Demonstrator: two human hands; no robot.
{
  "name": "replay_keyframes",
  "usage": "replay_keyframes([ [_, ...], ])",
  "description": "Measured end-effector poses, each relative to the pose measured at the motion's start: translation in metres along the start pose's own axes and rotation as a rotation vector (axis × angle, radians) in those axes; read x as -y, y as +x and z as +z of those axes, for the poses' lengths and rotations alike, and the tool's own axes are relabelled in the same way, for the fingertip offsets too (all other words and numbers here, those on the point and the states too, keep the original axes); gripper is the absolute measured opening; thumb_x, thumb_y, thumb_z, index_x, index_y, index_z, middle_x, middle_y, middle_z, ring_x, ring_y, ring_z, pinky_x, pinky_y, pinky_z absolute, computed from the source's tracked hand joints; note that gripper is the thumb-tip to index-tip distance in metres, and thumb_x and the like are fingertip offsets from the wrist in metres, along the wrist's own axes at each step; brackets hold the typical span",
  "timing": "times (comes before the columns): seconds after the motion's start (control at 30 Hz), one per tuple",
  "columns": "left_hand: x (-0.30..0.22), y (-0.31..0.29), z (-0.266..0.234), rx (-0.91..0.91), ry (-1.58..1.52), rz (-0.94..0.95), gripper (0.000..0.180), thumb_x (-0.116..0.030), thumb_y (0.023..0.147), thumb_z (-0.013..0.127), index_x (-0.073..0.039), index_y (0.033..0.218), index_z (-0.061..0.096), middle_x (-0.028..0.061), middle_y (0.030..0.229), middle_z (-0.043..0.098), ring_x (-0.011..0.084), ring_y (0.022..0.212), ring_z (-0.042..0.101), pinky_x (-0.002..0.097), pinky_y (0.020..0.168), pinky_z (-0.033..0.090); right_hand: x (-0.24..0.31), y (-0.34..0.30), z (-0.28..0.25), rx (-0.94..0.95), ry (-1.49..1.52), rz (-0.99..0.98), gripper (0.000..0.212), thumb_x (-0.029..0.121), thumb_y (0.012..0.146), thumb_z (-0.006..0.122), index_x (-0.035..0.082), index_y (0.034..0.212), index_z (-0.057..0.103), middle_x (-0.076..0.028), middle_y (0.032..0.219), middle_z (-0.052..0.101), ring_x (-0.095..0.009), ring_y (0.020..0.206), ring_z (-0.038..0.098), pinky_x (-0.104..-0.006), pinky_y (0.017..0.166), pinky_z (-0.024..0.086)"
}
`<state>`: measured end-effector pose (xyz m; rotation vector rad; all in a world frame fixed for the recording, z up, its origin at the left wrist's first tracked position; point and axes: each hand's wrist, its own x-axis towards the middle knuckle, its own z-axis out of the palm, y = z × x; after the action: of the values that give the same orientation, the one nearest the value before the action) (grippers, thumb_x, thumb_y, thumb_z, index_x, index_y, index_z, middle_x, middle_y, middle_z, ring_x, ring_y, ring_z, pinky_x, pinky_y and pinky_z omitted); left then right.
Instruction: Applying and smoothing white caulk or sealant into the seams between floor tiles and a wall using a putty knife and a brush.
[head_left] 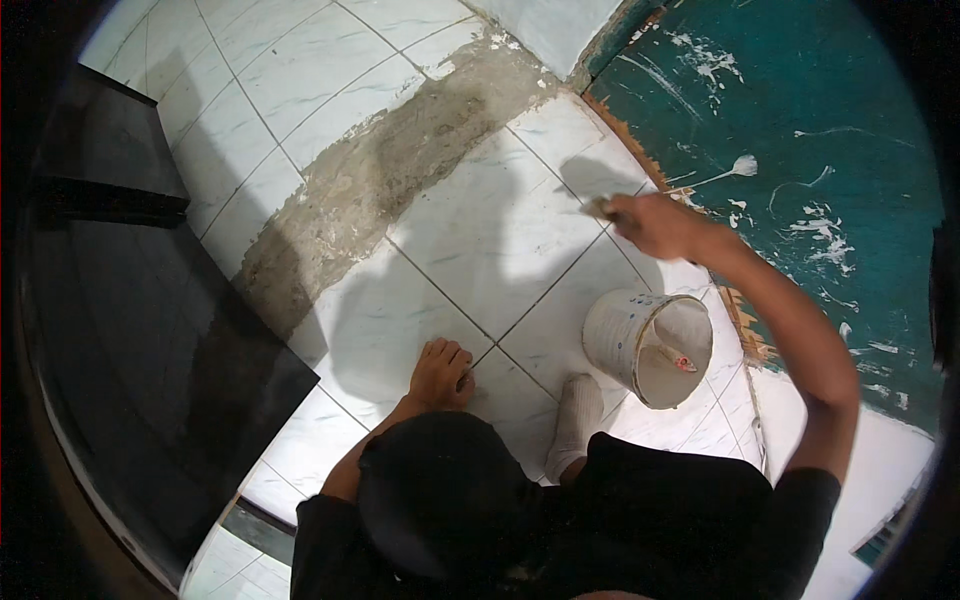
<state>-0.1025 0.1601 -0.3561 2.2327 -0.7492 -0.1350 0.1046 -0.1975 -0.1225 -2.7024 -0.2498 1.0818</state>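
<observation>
My right hand [655, 226], reached out to the right, is closed around a small tool [597, 208] with a short brownish-grey end. Motion blur hides whether that end is a blade or bristles. It is over the white floor tiles, close to the chipped edge of the green panel [690, 110]. Below this hand stands a white bucket [615, 335], its inside coated with pale material and a small red-and-white piece [684, 364] showing in it. My left hand [442, 375] is low over the tiles, fingers curled; what they hold, if anything, is hidden.
A bare grey cement strip [390, 180] runs diagonally between the marbled tiles [460, 230]. Large glossy black furniture [130, 380] stands at left. White smears mark the green panel. My foot in a light sock [577, 415] is beside the bucket. A pale wall corner [555, 35] is at the top.
</observation>
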Motion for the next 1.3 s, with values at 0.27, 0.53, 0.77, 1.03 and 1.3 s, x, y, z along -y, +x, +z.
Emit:
replay_keyframes([
  [0.27, 0.007, -0.002, 0.001, 0.029, -0.001, -0.004, 0.030, -0.019, 0.071, 0.074, -0.006, 0.096, 0.064, 0.0154, 0.098, 0.059, 0.0362, 0.098, 0.056, 0.0491, 0.089, 0.045, -0.043, 0.117, 0.073, -0.115, 0.102, -0.064, 0.040, 0.014, 0.102, 0.056, 0.007, 0.142, 0.055, -0.026, 0.119, 0.070, -0.043, 0.113, 0.066, -0.0483, 0.100, 0.051],
  [0.53, -0.001, 0.009, -0.009, 0.060, 0.020, -0.011, 0.033, -0.017, 0.069, 0.076, -0.007, 0.095, 0.060, 0.0140, 0.099, 0.058, 0.0342, 0.099, 0.055, 0.0479, 0.090, 0.044, -0.050, 0.137, 0.071, -0.145, 0.162, -0.077, 0.038, 0.017, 0.104, 0.057, 0.007, 0.140, 0.055, -0.025, 0.114, 0.070, -0.042, 0.107, 0.066, -0.0474, 0.095, 0.052],
  [0.77, 0.009, -0.005, 0.000, 0.108, 0.028, -0.033, 0.036, -0.023, 0.070, 0.076, -0.005, 0.099, 0.064, 0.0155, 0.100, 0.059, 0.0374, 0.100, 0.056, 0.0520, 0.093, 0.044, -0.039, 0.139, 0.055, -0.060, 0.174, -0.115, 0.032, 0.018, 0.103, 0.059, 0.004, 0.131, 0.061, -0.026, 0.116, 0.070, -0.042, 0.111, 0.067, -0.0460, 0.097, 0.052],
  [1.03, 0.003, 0.000, -0.002, 0.115, 0.052, -0.011, 0.038, -0.026, 0.071, 0.076, -0.005, 0.100, 0.064, 0.0151, 0.100, 0.058, 0.0367, 0.100, 0.055, 0.0516, 0.092, 0.044, -0.042, 0.132, 0.039, -0.142, 0.192, -0.180, 0.043, 0.018, 0.099, 0.067, 0.006, 0.138, 0.056, -0.024, 0.107, 0.071, -0.041, 0.102, 0.068, -0.0442, 0.092, 0.053],
  [1.3, -0.006, 0.002, -0.008, 0.032, 0.035, 0.016, 0.030, -0.018, 0.072, 0.076, -0.006, 0.095, 0.060, 0.0148, 0.097, 0.055, 0.0369, 0.097, 0.053, 0.0503, 0.089, 0.042, -0.153, -0.043, 0.018, -0.367, 0.123, 0.110, 0.043, 0.023, 0.092, 0.071, -0.002, 0.125, 0.063, -0.020, 0.107, 0.071, -0.028, 0.092, 0.069, -0.0408, 0.083, 0.055],
])
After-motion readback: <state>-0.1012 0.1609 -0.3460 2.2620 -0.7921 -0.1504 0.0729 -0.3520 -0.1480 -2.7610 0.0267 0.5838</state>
